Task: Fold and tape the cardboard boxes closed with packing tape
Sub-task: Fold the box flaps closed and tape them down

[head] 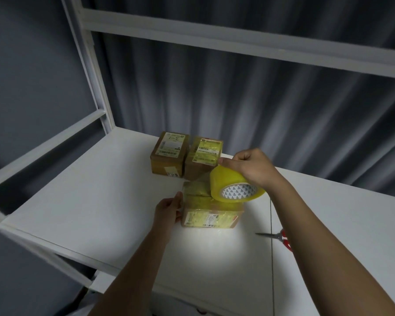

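I see my right hand (249, 166) curled around a roll of yellow packing tape (235, 187), gripping it by the rim and holding it tilted over the top of the nearest cardboard box (211, 208), with a strip of tape stretched down onto the box top. My left hand (168, 209) presses against that box's left side, thumb up along the edge and fingers bent against the cardboard. I count three boxes: the near one under the roll and two more, one on the left (169, 153) and one on the right (203, 157), touching side by side just behind it. One pair of red-handled scissors (277, 237) lies right of the near box. Everything sits on a white table (100, 201) with a white frame, backed by grey corrugated wall (260, 99).
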`<state>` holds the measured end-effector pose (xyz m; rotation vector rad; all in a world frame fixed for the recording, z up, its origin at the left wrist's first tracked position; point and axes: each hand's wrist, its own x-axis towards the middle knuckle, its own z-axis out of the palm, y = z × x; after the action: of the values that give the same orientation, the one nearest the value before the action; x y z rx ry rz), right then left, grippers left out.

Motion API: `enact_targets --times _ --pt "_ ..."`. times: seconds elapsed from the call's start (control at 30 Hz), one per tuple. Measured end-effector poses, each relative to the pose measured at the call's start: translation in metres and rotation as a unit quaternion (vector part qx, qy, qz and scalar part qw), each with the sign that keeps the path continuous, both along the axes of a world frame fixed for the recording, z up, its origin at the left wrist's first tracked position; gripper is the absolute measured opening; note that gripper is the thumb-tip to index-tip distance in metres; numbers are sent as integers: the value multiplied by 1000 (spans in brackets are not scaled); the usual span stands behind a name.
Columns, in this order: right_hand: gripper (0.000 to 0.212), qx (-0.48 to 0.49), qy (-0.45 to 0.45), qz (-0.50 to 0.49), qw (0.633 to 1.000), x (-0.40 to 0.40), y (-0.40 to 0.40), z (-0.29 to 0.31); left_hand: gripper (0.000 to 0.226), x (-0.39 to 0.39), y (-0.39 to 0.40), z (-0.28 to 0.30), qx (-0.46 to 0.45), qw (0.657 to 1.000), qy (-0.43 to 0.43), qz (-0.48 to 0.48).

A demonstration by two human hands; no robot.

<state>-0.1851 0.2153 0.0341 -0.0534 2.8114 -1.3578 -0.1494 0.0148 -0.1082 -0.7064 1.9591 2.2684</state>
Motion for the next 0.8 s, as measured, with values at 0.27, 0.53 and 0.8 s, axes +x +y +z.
enact_targets --times 0.27,0.53,0.8 --pt "59 23 -1 -11 1000 -1 -4 1 52 -3 -12 1 -82 982 -103 -136" --pt "50 12 -7 -18 1000 4 0 5 18 10 0 14 -98 978 185 -25" --pt "52 25 -8 -13 1000 2 -4 7 64 0 -3 19 29 938 168 -302"
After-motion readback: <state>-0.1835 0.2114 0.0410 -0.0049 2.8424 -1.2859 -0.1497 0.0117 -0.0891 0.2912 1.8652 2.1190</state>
